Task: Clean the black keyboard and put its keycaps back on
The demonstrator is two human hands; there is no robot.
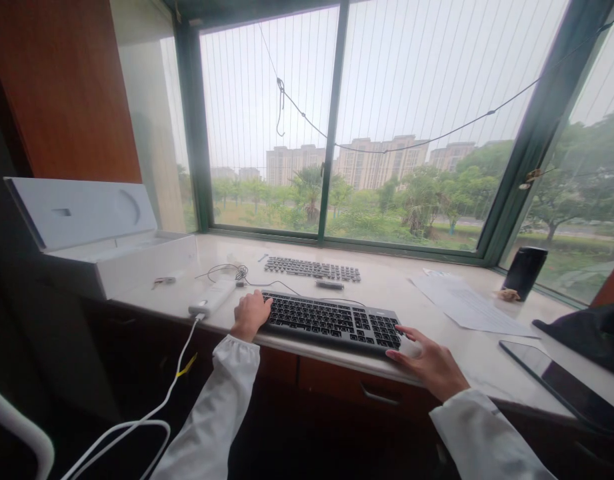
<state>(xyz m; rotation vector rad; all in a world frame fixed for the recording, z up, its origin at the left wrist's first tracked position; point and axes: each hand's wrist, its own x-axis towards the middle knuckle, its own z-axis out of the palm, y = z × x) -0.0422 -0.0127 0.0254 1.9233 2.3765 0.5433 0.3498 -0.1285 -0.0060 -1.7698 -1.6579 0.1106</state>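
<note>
Where the head view looks down, I have a long black keyboard with a grey upper rim [331, 320] lying along the front edge of a pale, glossy counter [387, 280]. Left hand [251, 315]: fingers loosely curled at the keyboard's left end; I can't tell whether they grip it or merely rest. Right hand [434, 363]: part-closed round a soft white wad [411, 347], thumb and forefinger against the keyboard's right end.

Risks, as I judge them: a pull toward the body could tip the keyboard over the edge; a push back could disturb the dark-grey rows of small key-like squares [311, 268] or the short black bar [329, 285]. The thin black looped cord [241, 273] might snag.

Textures: hard square keys against the crumpled wad; smooth white plastic power strip [213, 298] to the left; open white box [147, 261] with crisp edges; limp paper sheets [471, 307] and a flat, glassy dark tablet-like slab [551, 380] at right.
</note>
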